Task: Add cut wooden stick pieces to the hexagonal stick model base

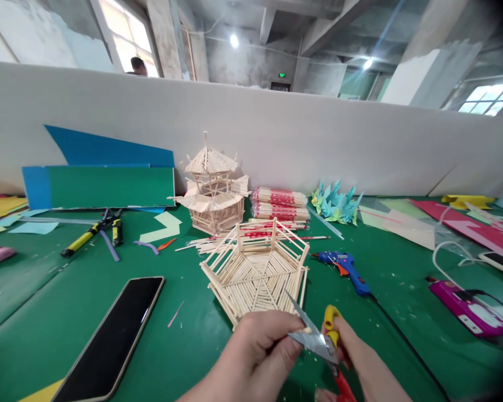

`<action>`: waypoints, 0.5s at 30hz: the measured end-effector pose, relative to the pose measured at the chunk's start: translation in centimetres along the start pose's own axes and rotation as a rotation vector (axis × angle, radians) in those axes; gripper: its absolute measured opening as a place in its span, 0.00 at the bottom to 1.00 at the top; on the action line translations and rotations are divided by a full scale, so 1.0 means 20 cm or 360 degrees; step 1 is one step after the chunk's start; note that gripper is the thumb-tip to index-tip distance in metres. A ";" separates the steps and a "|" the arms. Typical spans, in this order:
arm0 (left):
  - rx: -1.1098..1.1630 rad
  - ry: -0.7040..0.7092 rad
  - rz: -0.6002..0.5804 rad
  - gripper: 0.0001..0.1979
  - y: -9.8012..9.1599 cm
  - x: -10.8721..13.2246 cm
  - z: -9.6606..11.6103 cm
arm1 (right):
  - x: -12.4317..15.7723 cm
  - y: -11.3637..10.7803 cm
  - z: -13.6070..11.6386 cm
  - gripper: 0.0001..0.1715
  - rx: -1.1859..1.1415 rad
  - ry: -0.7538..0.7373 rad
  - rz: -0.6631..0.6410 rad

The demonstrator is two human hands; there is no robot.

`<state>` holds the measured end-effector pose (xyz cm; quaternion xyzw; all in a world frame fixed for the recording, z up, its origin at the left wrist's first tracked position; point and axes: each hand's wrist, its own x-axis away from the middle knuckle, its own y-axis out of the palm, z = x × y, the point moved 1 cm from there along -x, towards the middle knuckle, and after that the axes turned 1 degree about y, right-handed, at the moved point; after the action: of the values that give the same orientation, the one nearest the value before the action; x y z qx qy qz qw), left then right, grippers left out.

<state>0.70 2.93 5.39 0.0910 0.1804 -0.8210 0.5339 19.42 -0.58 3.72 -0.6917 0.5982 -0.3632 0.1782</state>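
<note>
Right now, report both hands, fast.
Left hand: closed, pinching a small pale stick.
Right hand: closed, holding the scissors, blades apart.

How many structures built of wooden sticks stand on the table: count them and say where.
2: a roofed pagoda at the back, and a roofless railed base nearer, its near edge partly behind the left hand. No others show.
</note>
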 end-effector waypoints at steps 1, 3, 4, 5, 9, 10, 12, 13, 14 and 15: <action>0.0127 -0.0135 -0.0043 0.11 0.00 0.00 0.00 | 0.00 0.01 0.00 0.20 0.0012 -0.0018 -0.0022; 0.0380 -0.0342 -0.0136 0.15 0.00 -0.01 -0.01 | 0.00 0.03 0.01 0.23 -0.0035 -0.0058 -0.0041; 0.0489 -0.0417 -0.0170 0.17 0.00 -0.01 -0.01 | 0.00 0.04 0.02 0.24 -0.0088 -0.0065 -0.0043; 0.0578 -0.0478 -0.0192 0.17 0.00 -0.01 -0.01 | 0.00 0.06 0.03 0.25 -0.0151 -0.0059 -0.0041; 0.0642 -0.0552 -0.0261 0.18 0.01 0.00 -0.03 | 0.01 0.11 0.07 0.29 -0.0306 -0.0027 -0.0136; 0.0579 -0.0519 -0.0280 0.19 0.01 0.01 -0.03 | 0.01 0.11 0.08 0.28 -0.0330 -0.0038 -0.0175; 0.0342 -0.0401 -0.0255 0.18 0.02 0.03 -0.04 | 0.01 0.13 0.09 0.28 -0.0369 -0.0072 -0.0235; 0.0183 -0.0318 -0.0211 0.17 0.03 0.04 -0.04 | 0.01 0.13 0.09 0.29 -0.0382 -0.0074 -0.0243; 0.0012 -0.0222 -0.0143 0.15 0.04 0.05 -0.05 | 0.01 0.13 0.09 0.30 -0.0385 -0.0064 -0.0225; -0.0158 -0.0113 -0.0069 0.12 0.04 0.06 -0.05 | 0.02 0.13 0.09 0.33 -0.0372 -0.0052 -0.0211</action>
<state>0.95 2.07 3.89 0.0313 0.2037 -0.8251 0.5261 18.87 -1.85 0.77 -0.7516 0.5863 -0.2909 0.0817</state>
